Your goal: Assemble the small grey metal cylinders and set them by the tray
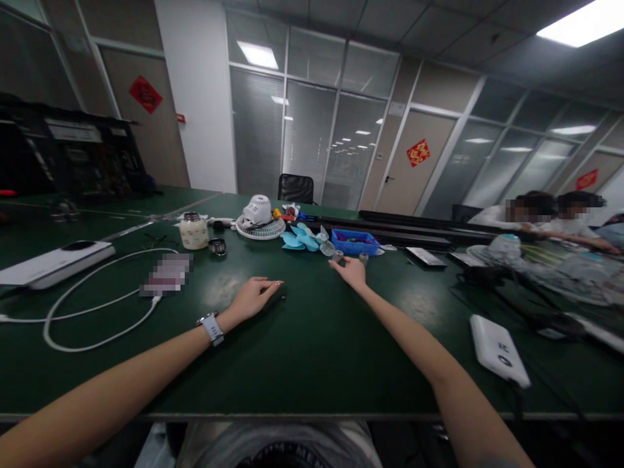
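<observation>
My left hand (252,299) is low over the green table (302,351), its thumb and fingers drawn together at the tips. Whatever it may pinch is too small to make out. Just beyond those fingertips lies a tiny dark piece (283,297). Farther forward, my right hand (351,272) has its thumb and finger closed around a small grey cylinder (337,255). A second small grey cylinder (363,258) stands right beside that hand. Behind it are a blue tray (355,243) with small parts inside and light-blue fan blades (303,238).
A white fan body with grille (258,220) and a patterned jar (193,233) stand left of the blades. Nearer left are a phone (168,274), a white cable and a white device (56,263). A power bank (499,351) lies right. Two people sit far right.
</observation>
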Motion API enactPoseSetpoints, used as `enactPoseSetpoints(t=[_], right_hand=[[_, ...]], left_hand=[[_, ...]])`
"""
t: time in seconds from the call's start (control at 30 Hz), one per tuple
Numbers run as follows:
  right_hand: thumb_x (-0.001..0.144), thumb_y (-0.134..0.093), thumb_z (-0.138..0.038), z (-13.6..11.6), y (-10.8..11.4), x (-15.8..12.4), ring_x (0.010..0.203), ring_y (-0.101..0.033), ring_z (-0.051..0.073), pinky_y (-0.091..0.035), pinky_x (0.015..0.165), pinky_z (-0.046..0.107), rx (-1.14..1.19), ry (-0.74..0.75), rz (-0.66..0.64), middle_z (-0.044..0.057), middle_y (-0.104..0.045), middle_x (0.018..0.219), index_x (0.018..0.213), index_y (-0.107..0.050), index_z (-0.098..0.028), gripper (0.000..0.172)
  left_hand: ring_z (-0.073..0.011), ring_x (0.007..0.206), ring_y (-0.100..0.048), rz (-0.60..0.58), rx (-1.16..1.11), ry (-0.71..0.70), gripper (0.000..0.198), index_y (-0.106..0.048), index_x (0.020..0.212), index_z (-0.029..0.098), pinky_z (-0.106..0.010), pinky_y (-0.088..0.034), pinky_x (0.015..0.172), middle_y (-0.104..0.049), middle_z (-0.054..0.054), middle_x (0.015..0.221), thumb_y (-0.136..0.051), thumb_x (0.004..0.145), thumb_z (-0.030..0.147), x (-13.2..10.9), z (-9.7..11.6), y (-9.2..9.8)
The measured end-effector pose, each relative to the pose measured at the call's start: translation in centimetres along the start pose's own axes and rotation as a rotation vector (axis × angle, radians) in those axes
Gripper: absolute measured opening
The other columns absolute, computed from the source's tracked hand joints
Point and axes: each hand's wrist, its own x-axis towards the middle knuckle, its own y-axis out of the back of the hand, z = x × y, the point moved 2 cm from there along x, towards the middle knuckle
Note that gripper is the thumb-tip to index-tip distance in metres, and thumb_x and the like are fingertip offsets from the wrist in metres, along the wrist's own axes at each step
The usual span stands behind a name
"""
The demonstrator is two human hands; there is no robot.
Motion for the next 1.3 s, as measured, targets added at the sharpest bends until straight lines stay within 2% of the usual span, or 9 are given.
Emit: enactPoseSetpoints(t=[0.13, 0.3, 0.43, 0.53, 0.7, 0.77, 0.87, 1.07, 1.3], right_hand=[[0.077, -0.060, -0.056, 2.4, -0.5, 3.3, 0.087, -0.066, 0.023, -0.046, 0.070, 0.026, -0.084, -0.183, 0.025, 0.010, -0.071, 0.089, 0.099, -0.073, -0.019, 0.045], [0.077, -0.060, -0.056, 3.2, -1.5, 3.5, 0.094, -0.065, 0.027, -0.049, 0.076, 0.031, -0.082, -0.246, 0.016, 0.015, -0.069, 0.100, 0.109, -0.069, -0.018, 0.051], [0.078, -0.061, -0.054, 1.9, -1.1, 2.3, 0.097, -0.063, 0.027, -0.047, 0.079, 0.033, -0.082, -0.236, 0.066, 0.015, -0.066, 0.108, 0.128, -0.056, -0.016, 0.063], [0.083, -0.054, -0.055, -1.2, -0.7, -0.3, 0.079, -0.062, 0.020, -0.044, 0.071, 0.028, -0.007, -0.055, 0.091, 0.009, -0.067, 0.091, 0.137, -0.046, -0.016, 0.067], [0.082, -0.051, -0.064, -7.9, -2.0, -6.3, 0.051, -0.041, 0.010, -0.030, 0.054, 0.021, 0.215, 0.385, -0.349, -0.004, -0.052, 0.054, 0.116, -0.067, -0.023, 0.056], [0.079, -0.055, -0.064, -9.3, -2.6, -7.7, 0.049, -0.038, 0.009, -0.028, 0.053, 0.022, 0.221, 0.416, -0.450, -0.005, -0.050, 0.050, 0.109, -0.071, -0.026, 0.051], [0.079, -0.058, -0.061, -10.0, -3.3, -8.4, 0.051, -0.043, 0.010, -0.028, 0.053, 0.022, 0.203, 0.400, -0.483, -0.003, -0.057, 0.055, 0.100, -0.074, -0.030, 0.041], [0.083, -0.058, -0.053, -9.3, -2.7, -7.5, 0.062, -0.055, 0.012, -0.034, 0.057, 0.021, 0.188, 0.441, -0.402, -0.001, -0.068, 0.071, 0.095, -0.075, -0.031, 0.031], [0.087, -0.053, -0.048, -3.3, 2.3, 2.8, 0.078, -0.063, 0.019, -0.042, 0.067, 0.025, -0.038, 0.122, 0.044, 0.005, -0.071, 0.084, 0.102, -0.074, -0.024, 0.035]], left_hand=[[-0.0267, 0.114, -0.056, 0.000, -0.013, -0.001, 0.051, -0.069, 0.114, 0.026, -0.037, -0.043, 0.095, -0.068, -0.004, 0.119, -0.036, 0.089, 0.056, -0.1, -0.1, 0.0], [-0.0266, 0.114, -0.056, -0.001, -0.024, -0.030, 0.049, -0.070, 0.112, 0.026, -0.039, -0.043, 0.096, -0.068, -0.004, 0.118, -0.037, 0.089, 0.055, -0.1, -0.2, -0.1], [-0.0252, 0.109, -0.060, 0.046, -0.082, 0.005, 0.049, -0.068, 0.113, 0.022, -0.038, -0.044, 0.094, -0.068, -0.006, 0.118, -0.036, 0.090, 0.051, -0.1, 0.1, 0.2], [-0.0238, 0.104, -0.063, 0.110, -0.152, 0.077, 0.046, -0.066, 0.111, 0.020, -0.036, -0.047, 0.091, -0.070, -0.007, 0.114, -0.037, 0.089, 0.048, 0.0, 0.0, 0.3], [-0.0223, 0.097, -0.066, 0.157, -0.217, 0.123, 0.041, -0.064, 0.106, 0.018, -0.034, -0.049, 0.086, -0.073, -0.007, 0.100, -0.038, 0.088, 0.044, 0.2, -0.6, 0.0], [-0.0223, 0.095, -0.066, 0.162, -0.218, 0.122, 0.040, -0.063, 0.104, 0.018, -0.034, -0.049, 0.085, -0.073, -0.006, 0.098, -0.039, 0.087, 0.044, 0.2, -0.7, -0.1], [-0.0223, 0.094, -0.066, 0.164, -0.210, 0.119, 0.039, -0.062, 0.103, 0.018, -0.035, -0.048, 0.084, -0.073, -0.007, 0.097, -0.039, 0.087, 0.044, 0.2, -0.7, -0.1], [-0.0220, 0.093, -0.066, 0.137, -0.209, 0.121, 0.038, -0.060, 0.106, 0.019, -0.035, -0.048, 0.083, -0.073, -0.006, 0.098, -0.039, 0.087, 0.044, 0.1, -0.7, -0.2], [-0.0216, 0.089, -0.067, 0.139, -0.202, 0.129, 0.036, -0.061, 0.104, 0.020, -0.034, -0.049, 0.082, -0.073, -0.005, 0.097, -0.041, 0.086, 0.043, 0.2, -0.8, -0.2]])
